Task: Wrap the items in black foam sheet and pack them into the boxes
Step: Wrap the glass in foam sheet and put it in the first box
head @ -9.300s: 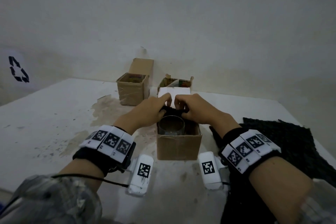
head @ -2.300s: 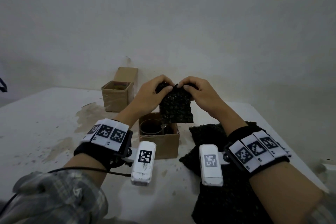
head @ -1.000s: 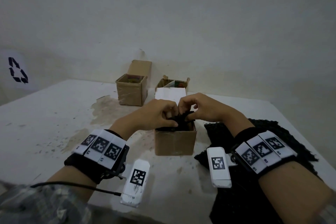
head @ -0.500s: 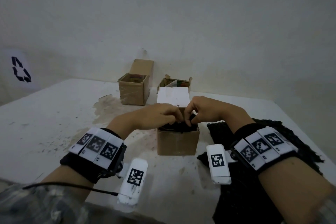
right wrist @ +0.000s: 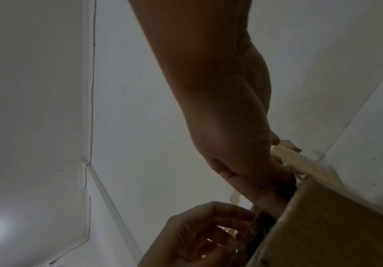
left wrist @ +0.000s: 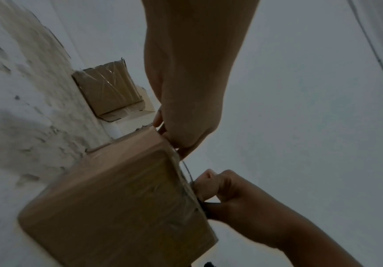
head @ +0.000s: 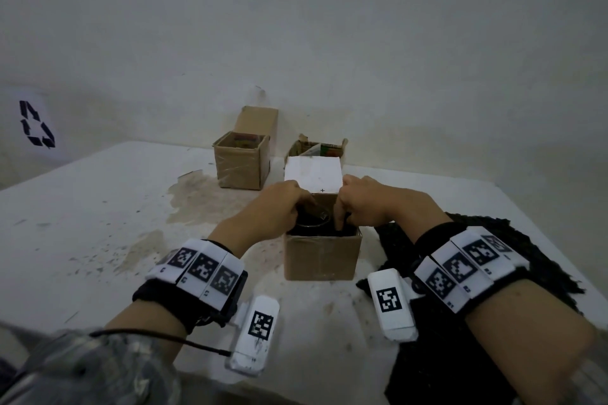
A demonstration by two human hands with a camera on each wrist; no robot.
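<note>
An open cardboard box (head: 320,256) with a white flap (head: 312,176) standing up at its back sits mid-table. Inside it I see a clear glass rim (head: 312,223) ringed by black foam sheet (head: 342,230). My left hand (head: 301,210) curls over the box's left rim, with its fingers down inside on the foam. Over the right rim, my right hand (head: 342,217) pinches the foam edge. In the left wrist view the left hand (left wrist: 174,137) meets the box (left wrist: 117,198) top, and the right hand (left wrist: 208,187) pinches dark foam there. The right wrist view shows the right hand (right wrist: 275,162) at the box (right wrist: 323,225).
A pile of black foam sheets (head: 493,273) lies right of the box, under my right forearm. Two more open cardboard boxes stand at the back: one on the left (head: 241,161) and one behind the flap (head: 324,149). The white table (head: 98,223) is stained left of the boxes.
The foam piece held up over the box 2.3 s ago has gone down into it. Both hands have sunk to the box rim and now press it in around the glass.
</note>
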